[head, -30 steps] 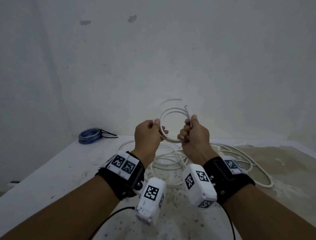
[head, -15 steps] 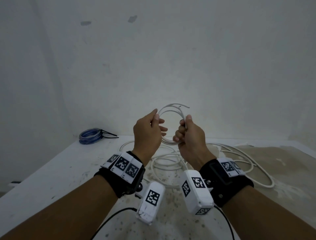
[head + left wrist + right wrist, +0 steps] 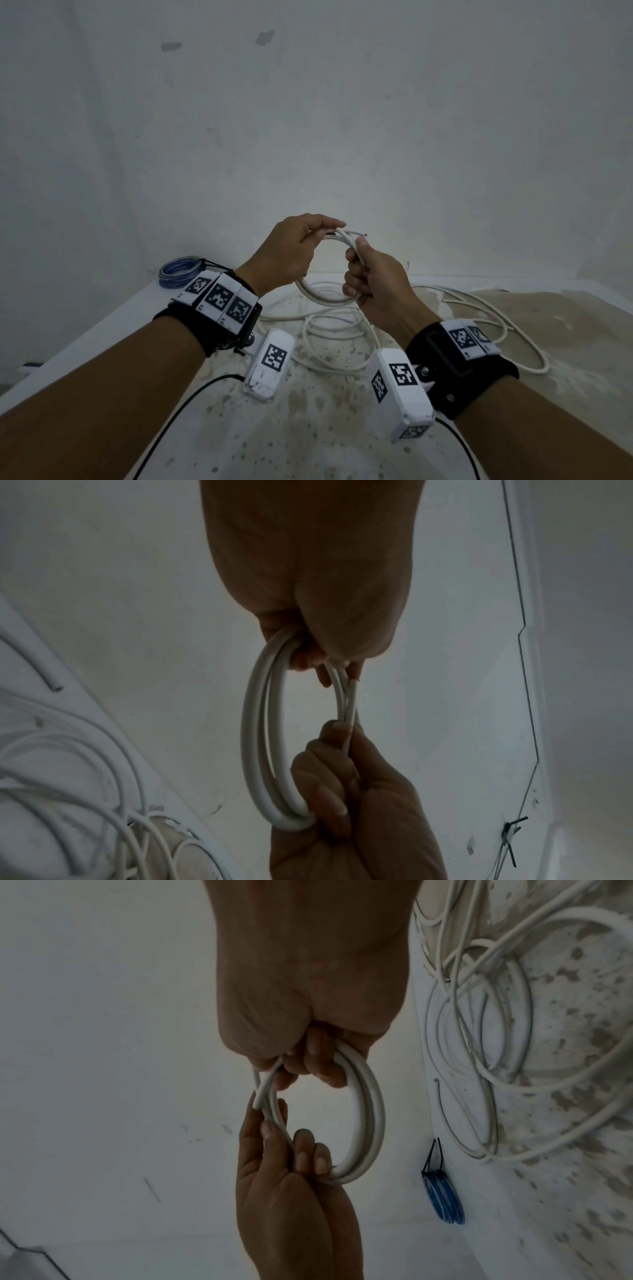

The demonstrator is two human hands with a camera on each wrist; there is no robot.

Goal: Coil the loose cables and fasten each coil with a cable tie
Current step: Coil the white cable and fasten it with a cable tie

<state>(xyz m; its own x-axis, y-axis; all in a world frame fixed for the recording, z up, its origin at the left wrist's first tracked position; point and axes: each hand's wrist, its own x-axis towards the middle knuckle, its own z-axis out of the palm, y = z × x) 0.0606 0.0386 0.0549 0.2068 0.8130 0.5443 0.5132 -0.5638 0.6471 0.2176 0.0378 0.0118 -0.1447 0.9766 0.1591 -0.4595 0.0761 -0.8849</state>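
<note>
Holding a small white coil (image 3: 323,294) up between both hands, the person is keeping its few turns stacked so they are not springing apart; the left hand (image 3: 287,255) is pinching the far top of the ring between thumb and fingertips, seemingly to trap the loose cut end (image 3: 359,234) against the other turns, while the right hand (image 3: 371,284) is curling its fingers round the right side and near bottom of the ring, bearing most of the hold; neither hand is free. In the right wrist view the left fingers (image 3: 306,1153) are cupping the lower arc of the coil (image 3: 363,1118); in the left wrist view the right fingers (image 3: 325,785) are wrapping round the bundle (image 3: 263,723), with the turns lying close together. The coil is hanging in the air above the table (image 3: 113,329), between the two hands and touching both. Below and behind it, more loose white cable (image 3: 479,329) is sprawling over the table, reaching out to the right. At the far left corner a blue coil (image 3: 180,275) is lying already bound with a black tie (image 3: 432,1158). My judgement: the white coil is nearly wound and is still waiting for its tie; no spare tie is showing within reach.
</note>
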